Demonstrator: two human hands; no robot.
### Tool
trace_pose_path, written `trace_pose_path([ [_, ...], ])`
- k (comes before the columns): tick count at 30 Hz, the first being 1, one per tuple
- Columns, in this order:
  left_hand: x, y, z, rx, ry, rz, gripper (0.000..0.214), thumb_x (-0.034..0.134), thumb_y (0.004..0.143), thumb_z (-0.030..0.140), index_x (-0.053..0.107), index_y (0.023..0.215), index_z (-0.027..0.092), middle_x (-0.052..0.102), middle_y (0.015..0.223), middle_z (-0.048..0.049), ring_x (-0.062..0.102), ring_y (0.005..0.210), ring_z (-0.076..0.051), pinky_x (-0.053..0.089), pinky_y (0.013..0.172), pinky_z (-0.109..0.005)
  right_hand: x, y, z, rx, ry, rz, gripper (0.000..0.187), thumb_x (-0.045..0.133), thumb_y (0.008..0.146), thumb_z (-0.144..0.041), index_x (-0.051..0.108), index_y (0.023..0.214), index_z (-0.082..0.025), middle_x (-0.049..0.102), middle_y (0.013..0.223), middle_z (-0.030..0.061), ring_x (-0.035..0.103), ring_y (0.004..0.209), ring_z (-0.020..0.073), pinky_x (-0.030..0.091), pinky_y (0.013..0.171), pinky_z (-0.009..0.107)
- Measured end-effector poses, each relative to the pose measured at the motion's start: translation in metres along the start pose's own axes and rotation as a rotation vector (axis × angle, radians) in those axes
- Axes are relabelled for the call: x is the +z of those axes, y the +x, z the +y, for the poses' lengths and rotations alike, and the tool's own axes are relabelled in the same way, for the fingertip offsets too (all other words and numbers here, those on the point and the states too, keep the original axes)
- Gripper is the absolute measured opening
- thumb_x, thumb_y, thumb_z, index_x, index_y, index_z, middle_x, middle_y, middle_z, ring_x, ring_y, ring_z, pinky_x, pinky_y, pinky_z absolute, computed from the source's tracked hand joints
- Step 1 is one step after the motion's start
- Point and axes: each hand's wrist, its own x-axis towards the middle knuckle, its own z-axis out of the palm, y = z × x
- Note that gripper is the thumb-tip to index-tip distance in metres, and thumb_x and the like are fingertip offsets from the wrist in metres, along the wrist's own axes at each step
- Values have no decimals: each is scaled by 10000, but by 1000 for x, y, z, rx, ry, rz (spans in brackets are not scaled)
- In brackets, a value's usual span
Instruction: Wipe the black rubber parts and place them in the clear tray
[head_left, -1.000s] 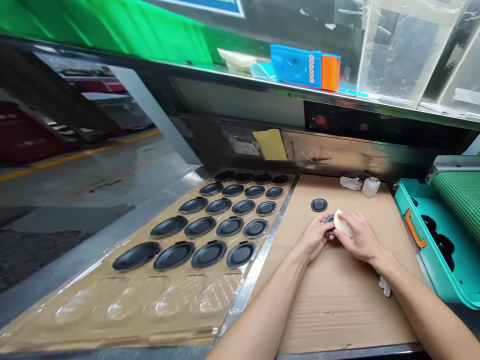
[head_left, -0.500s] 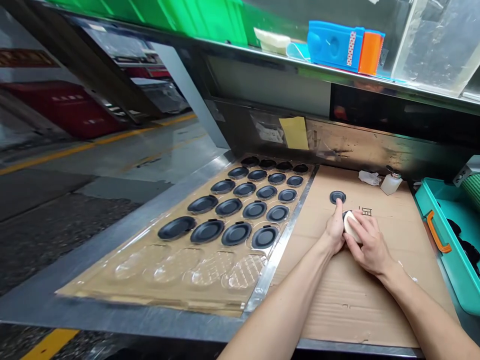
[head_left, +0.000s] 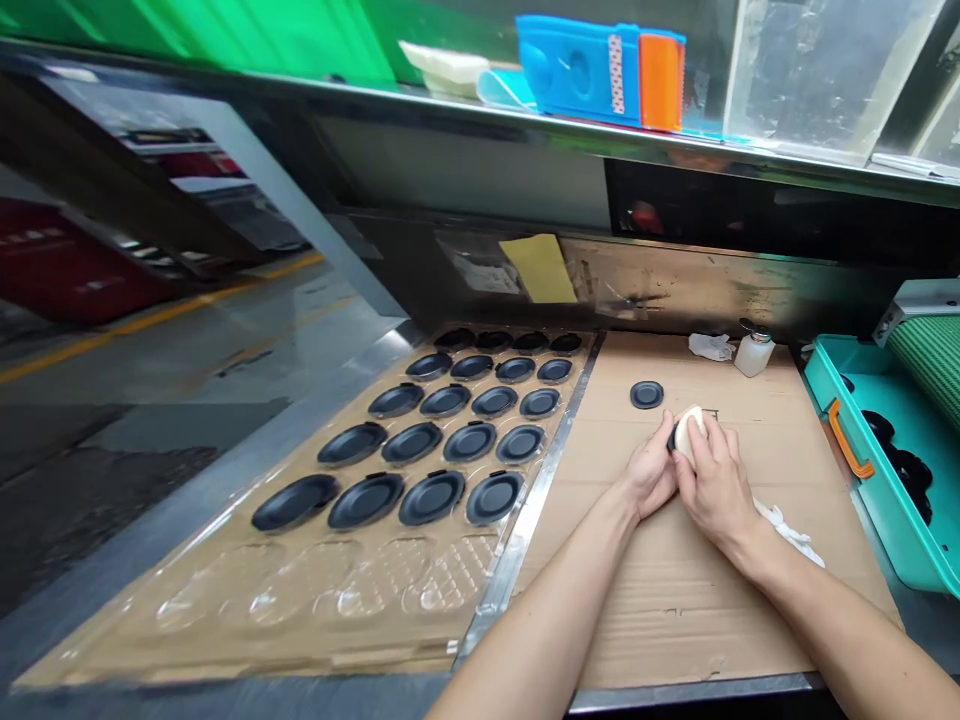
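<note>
black disc [head_left: 672, 439] sits pinched in the left grip [head_left: 651, 472]; right grip [head_left: 715, 482] clasps white pad [head_left: 686, 430] against it.

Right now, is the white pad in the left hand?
No, the right hand holds the white pad against a black part in the left hand.

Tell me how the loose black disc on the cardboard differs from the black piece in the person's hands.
The loose black disc lies flat on the cardboard; the held black piece is gripped in the left hand.
The disc shows its whole upper face; the piece is mostly hidden by fingers and the white pad in the right hand.
Both look black; whether their shapes match, I cannot tell.
</note>
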Motion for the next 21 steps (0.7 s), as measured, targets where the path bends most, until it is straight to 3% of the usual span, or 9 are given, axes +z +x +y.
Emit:
trace_pose_path([
  [4,2,-3,0,-34,-77,-23,467,389,1036,480,599,1340,195,659,1347,-117,643,1217,-249,444,1125,-430,0,1,-5,-73,-13,-45,518,417,991,-252,473,1484,-104,428,1510,214,418,1322,362,405,1089,556],
  [9,6,1,-6,-13,-105,-56,464,371,1050,400,630,1319,125,697,1274,-132,614,1261,-237,415,1153,-368,2,16,12,80,-22,30,491,377,1011,-279,509,1463,-140,480,1465,211,487,1218,340,475,988,538],
  [14,4,2,-9,-20,-75,-33,471,391,1040,415,664,1276,111,722,1207,-147,651,1198,-255,450,1125,-388,1,13,14,-47,-45,-73,478,376,1002,-252,535,1434,-121,488,1470,194,477,1226,325,442,1040,512],
  [18,2,3,-9,42,-67,-12,413,395,1046,366,686,1196,112,724,1202,-139,660,1178,-237,469,1099,-367,-3,15,13,90,-95,-62,483,344,997,-228,545,1416,-94,516,1430,230,513,1157,334,460,991,534],
  [21,1,5,-9,27,-87,-3,406,412,1038,388,694,1149,117,716,1214,-145,660,1180,-240,475,1092,-363,-2,14,11,5,-92,-99,485,373,984,-214,529,1429,-104,504,1450,214,496,1196,337,446,1021,526],
])
